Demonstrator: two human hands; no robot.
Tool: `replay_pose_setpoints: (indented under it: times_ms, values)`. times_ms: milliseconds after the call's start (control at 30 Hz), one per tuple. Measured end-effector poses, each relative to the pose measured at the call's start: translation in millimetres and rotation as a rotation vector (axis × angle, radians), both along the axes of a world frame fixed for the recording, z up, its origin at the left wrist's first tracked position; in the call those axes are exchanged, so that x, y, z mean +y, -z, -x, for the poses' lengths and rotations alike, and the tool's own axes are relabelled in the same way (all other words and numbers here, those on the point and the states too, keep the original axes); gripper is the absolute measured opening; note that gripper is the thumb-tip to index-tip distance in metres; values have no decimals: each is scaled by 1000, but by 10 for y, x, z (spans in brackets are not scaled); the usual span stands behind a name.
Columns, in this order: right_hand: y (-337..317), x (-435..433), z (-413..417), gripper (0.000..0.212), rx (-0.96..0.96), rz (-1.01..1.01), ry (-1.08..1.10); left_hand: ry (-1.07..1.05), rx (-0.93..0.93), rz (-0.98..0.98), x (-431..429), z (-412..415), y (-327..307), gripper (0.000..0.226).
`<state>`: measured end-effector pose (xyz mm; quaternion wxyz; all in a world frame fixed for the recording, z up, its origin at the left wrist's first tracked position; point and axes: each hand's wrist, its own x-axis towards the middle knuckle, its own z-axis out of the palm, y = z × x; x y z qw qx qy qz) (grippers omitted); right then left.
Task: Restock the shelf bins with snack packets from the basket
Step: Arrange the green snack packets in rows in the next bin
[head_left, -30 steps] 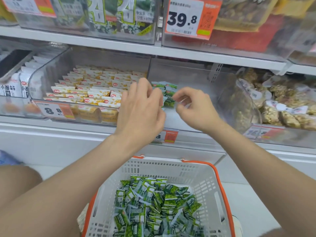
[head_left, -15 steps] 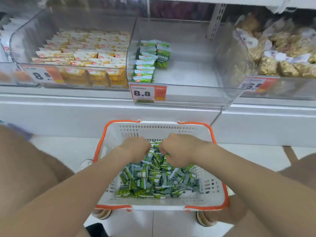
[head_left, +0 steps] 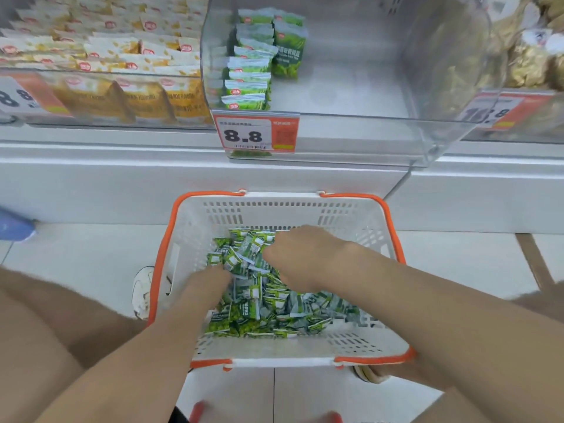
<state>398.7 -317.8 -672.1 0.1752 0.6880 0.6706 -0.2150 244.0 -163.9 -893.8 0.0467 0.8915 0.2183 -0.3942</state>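
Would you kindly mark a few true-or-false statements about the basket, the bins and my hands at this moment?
1. Both the left hand and the right hand are in the basket among green snack packets. True.
2. The clear bin is packed full. False: shelved packets line only its left side.
3. Its price tag reads 8.8. True.
4. The basket's rim is blue. False: it is orange.

White tiled floor (head_left: 91, 254) carries the white basket (head_left: 274, 209) w/ orange rim, a white shoe (head_left: 142, 288) just beside its left wall, and a blue obj (head_left: 15, 227) far left by the shelf base. The white shelf (head_left: 152, 178) above holds 3 clear bins side by side: left bin (head_left: 91, 117) w/ yellow pkts (head_left: 122, 50), middle bin (head_left: 442, 87) w/ a few green pkts (head_left: 250, 71) at its left, right bin (head_left: 518, 129) w/ gold-brown bags (head_left: 528, 65).
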Motion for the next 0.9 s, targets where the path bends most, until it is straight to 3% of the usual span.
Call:
replay_pose_setpoints:
  times_ms: [167,267,400,533,633,700,767,900]
  values:
    - [-32,3,-11,20,-24,57,4,-113,-124,57,48,-34,-93,18]
    - [-110,-9,-43,29,5,55,50,-210,-240,278,62,-200,-341,19]
    - [-189,-36,-204,5,110,-120,256,-371,-496,580,4,-475,-1033,11]
    - [-284,-147,-443,44,271,-237,513,-540,-722,864,-182,-629,-1826,5]
    - [-403,-227,-532,35,450,-355,680,-611,-809,1038,-301,-625,-2298,12]
    - [-474,-260,-552,25,566,-420,758,-615,-819,1100,-330,-605,-2500,32]
    - [-537,-282,-568,31,658,-455,804,-577,-861,1052,-353,-604,-2630,49]
    - [-669,-299,-552,26,739,-586,839,-573,-959,955,-372,-638,-2817,54]
